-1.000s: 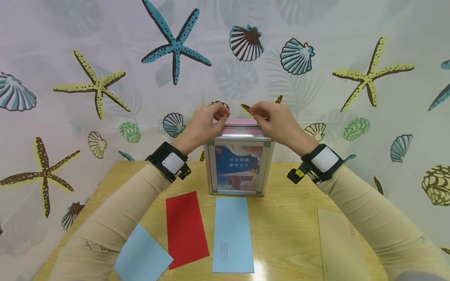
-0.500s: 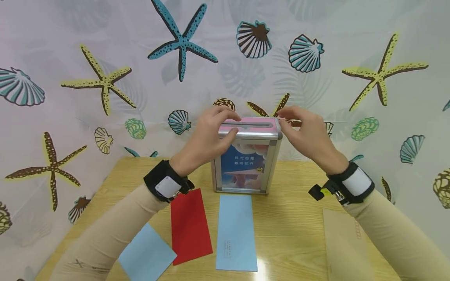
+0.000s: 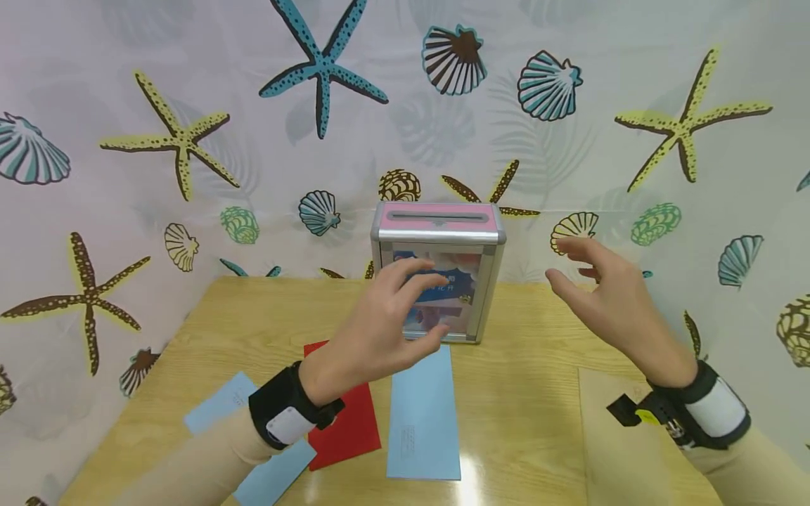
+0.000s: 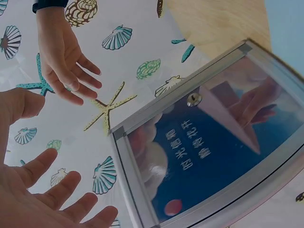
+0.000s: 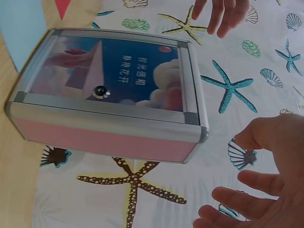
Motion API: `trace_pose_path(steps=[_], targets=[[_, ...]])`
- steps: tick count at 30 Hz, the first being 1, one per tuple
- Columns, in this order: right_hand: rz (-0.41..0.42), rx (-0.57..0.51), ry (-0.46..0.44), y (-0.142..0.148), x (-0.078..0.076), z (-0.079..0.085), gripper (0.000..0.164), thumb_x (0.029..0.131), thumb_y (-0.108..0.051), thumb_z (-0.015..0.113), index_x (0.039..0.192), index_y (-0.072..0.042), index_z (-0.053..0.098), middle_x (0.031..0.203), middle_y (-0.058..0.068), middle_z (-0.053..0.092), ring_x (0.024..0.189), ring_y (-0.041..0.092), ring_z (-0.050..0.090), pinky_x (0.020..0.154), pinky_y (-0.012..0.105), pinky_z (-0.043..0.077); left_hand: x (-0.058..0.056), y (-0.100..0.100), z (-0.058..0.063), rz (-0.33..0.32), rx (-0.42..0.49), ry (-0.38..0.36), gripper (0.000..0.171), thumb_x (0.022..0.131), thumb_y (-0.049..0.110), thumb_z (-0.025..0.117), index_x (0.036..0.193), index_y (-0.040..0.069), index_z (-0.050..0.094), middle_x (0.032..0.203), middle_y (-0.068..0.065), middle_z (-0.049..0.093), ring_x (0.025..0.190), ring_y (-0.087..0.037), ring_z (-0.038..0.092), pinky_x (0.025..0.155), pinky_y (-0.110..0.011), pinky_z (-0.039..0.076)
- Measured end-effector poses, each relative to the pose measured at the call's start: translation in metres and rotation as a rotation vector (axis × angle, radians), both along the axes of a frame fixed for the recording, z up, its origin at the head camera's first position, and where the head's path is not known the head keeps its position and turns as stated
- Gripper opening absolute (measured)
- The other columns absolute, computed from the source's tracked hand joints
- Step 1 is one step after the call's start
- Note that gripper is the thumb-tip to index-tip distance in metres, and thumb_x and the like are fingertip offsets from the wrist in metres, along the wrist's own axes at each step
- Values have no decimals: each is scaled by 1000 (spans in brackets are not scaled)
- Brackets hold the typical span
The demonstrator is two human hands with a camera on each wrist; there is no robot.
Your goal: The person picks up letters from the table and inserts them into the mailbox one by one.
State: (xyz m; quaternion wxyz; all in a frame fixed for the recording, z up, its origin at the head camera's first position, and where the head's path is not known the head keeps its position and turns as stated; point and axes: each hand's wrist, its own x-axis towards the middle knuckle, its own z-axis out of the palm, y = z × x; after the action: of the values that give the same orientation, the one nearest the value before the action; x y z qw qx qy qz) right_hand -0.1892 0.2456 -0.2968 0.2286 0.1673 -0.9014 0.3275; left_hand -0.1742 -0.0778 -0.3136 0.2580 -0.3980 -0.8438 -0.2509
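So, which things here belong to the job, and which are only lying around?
Probably in the job:
pink and silver slotted metal box, near left hand and right hand

Seemingly just lying about (perhaps meant for the box):
red rectangular paper
long light blue paper
partly hidden light blue paper
tan rectangular paper

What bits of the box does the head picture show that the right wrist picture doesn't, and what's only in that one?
Only the head view: the pink top of the box, with its slot.
Only the right wrist view: a pink side panel, and a clear look at the lock.
Both: the silver frame and the front picture.
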Motion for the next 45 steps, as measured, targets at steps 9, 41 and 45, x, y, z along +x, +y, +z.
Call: trace_pose_path(steps=[9,41,45], targets=[[5,9,-156,9,25,-51,60,98,-27,72,147,-1,50,145,24,56,129,46,56,99,61,49,17,2,-60,3,-25,-253,75,89,38,79,151,12,47,151,-8,51,139,-24,49,111,-47,49],[116,126,-549,-42,90,-189,96,91,-59,71,160,-5,32,164,24,33,152,50,27,113,68,37,66,-2,-164,382,-267,-698,102,84,81,55,160,15,34,164,-18,33,152,-47,26,112,-69,36],[129,151,-493,-56,81,-189,86,92,-50,75,155,-4,41,157,21,45,146,45,40,112,61,43,67,-7,-162,395,-284,-729,104,83,80,57,159,12,37,163,-19,35,151,-48,28,112,-70,37]])
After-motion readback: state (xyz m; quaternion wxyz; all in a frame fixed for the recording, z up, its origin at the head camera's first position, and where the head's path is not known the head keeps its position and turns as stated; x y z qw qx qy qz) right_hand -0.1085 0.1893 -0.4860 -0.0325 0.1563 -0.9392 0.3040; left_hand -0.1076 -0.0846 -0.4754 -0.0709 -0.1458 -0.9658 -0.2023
